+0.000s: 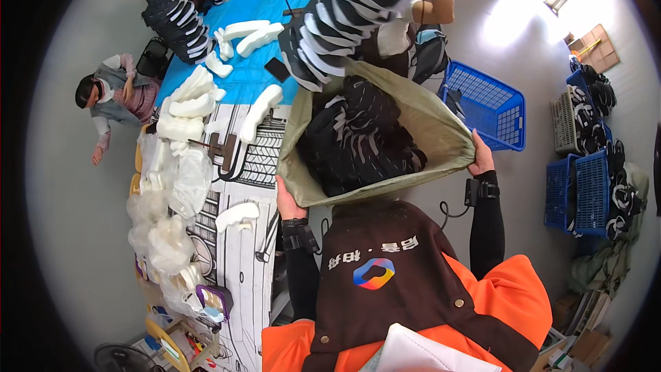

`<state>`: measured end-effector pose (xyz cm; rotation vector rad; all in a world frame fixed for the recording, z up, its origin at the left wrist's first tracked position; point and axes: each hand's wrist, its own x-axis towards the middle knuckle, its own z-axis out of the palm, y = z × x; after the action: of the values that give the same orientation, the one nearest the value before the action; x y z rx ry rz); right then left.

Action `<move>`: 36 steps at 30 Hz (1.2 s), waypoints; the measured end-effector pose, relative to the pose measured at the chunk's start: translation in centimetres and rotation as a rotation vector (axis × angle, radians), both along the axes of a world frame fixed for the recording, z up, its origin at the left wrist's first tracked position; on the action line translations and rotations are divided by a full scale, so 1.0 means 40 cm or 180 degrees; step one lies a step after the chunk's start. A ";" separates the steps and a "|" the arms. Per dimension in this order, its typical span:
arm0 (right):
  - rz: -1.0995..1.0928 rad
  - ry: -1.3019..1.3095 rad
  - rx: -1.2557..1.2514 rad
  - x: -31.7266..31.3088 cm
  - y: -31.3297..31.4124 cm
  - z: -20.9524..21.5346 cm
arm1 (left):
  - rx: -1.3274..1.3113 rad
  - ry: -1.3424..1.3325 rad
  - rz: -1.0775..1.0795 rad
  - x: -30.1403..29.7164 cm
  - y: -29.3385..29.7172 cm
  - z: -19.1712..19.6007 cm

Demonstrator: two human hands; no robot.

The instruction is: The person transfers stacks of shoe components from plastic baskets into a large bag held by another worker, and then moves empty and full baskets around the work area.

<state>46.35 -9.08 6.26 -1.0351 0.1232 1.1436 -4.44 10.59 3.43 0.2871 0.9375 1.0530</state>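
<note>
One olive-green sack [441, 131] hangs mouth-up at the centre of the view, its rim spread wide. The left grip [289, 200] is closed on that rim at about 8 o'clock, the right grip [483, 157] at about 3 o'clock; the fingertips behind the cloth cannot be made out. Black pieces with pale strips [358, 138] lie heaped inside.

The cloth looks thin, limp and perhaps a little slick, so it likely sags wherever it is unsupported. The load is probably soft and not fragile, but bulky enough to drag downward. Gathered folds of rim at 3 and 9 o'clock should hold better than a single pinched edge.

Toward 12 o'clock a striped stack [344, 27] overlaps the rim; contact is unclear. A blue basket [513, 114] stands near 2 o'clock, and white padded pieces [193, 107] lie on the bench [237, 282] toward 9 o'clock.
</note>
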 end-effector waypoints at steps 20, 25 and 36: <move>-0.0729 -0.0944 0.0356 0.068 0.022 -0.061 | 0.0161 -0.0094 0.0438 0.000 -0.031 -0.004; -0.0840 -0.0932 0.0368 0.079 0.008 -0.051 | 0.0250 0.0024 0.0200 0.023 -0.033 -0.006; -0.0147 -0.1811 -0.0381 0.126 -0.036 -0.044 | 0.0206 0.0130 -0.0123 0.070 -0.039 -0.025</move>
<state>51.39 -10.51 4.49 -1.4194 -0.2382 0.7707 -1.62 9.01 2.42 0.3803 0.9322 1.0466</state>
